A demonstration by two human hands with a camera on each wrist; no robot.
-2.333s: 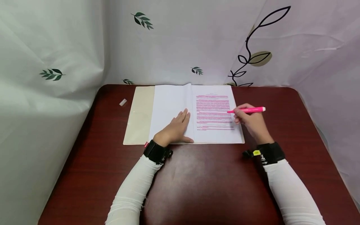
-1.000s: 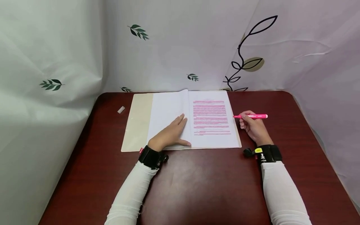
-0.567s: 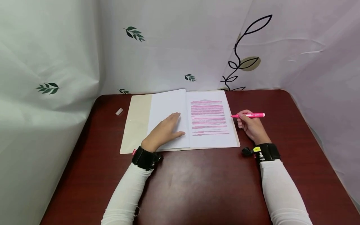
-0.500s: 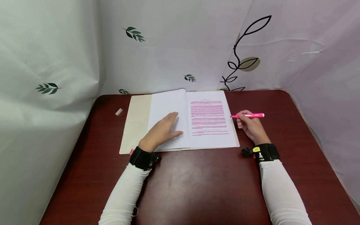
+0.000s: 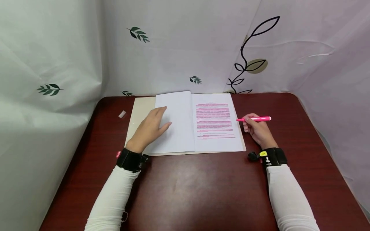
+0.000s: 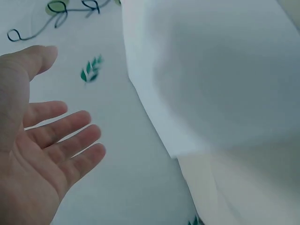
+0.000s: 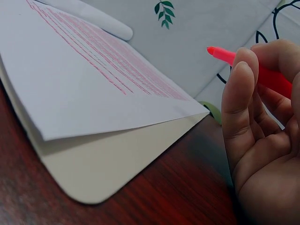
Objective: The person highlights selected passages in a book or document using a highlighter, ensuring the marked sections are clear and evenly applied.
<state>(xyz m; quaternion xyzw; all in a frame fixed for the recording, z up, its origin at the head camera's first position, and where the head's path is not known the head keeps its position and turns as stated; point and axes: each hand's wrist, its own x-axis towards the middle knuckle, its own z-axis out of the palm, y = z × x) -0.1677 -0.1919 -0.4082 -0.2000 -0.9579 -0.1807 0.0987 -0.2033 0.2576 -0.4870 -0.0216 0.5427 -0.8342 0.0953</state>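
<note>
An open booklet with a cream cover lies on the table; its left page is blank, and its right page carries printed lines marked in pink. My left hand hovers over the left page and the cream cover, fingers spread and holding nothing; the left wrist view shows its fingers apart from the paper. Beside the right page's outer edge, my right hand pinches a pink highlighter. The highlighter's uncapped tip points left, and in the right wrist view it is raised off the paper.
A small white eraser-like block lies on the table to the left of the booklet. The dark red-brown table ends at a white leaf-patterned curtain behind the booklet. Each wrist bears a black strap with a camera.
My left hand has lifted off the left page and moved left toward the cover's edge. My right hand has drawn the highlighter from the printed lines to beyond the page's right edge.
</note>
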